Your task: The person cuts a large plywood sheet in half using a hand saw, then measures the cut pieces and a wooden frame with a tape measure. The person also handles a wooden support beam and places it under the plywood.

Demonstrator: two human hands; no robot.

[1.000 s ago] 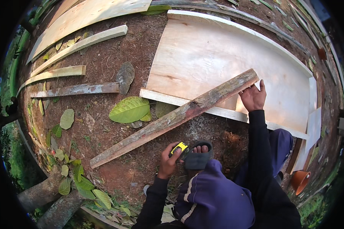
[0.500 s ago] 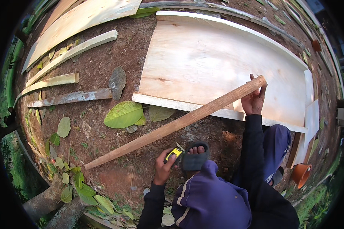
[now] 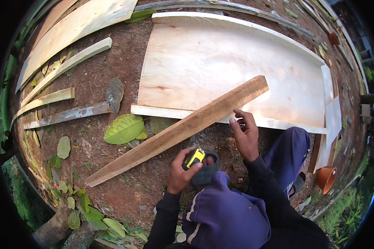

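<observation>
My left hand (image 3: 180,173) is wrapped round a yellow and black tape measure (image 3: 196,157), held above my sandalled foot. A rough brown wooden batten (image 3: 183,129) lies slantwise, its far end over a framed plywood panel (image 3: 187,54) and its near end toward the soil at left. Just below the batten, beside the panel's near white rail (image 3: 274,123), my right hand (image 3: 247,137) is raised with its fingers apart and curled a little. Nothing shows in that hand. Whether a fingertip touches the batten, I cannot tell.
Pale wooden strips (image 3: 68,68) and a weathered board (image 3: 70,115) lie on the soil at left, with a plywood sheet (image 3: 77,27) behind them. Green leaves (image 3: 124,128) are scattered about. An orange-brown pot (image 3: 326,180) sits at right; tree trunks (image 3: 54,226) stand at lower left.
My right hand has let go of the batten's upper end and drawn back toward me. The batten has turned to show a broader face. My left hand has risen slightly with the tape measure.
</observation>
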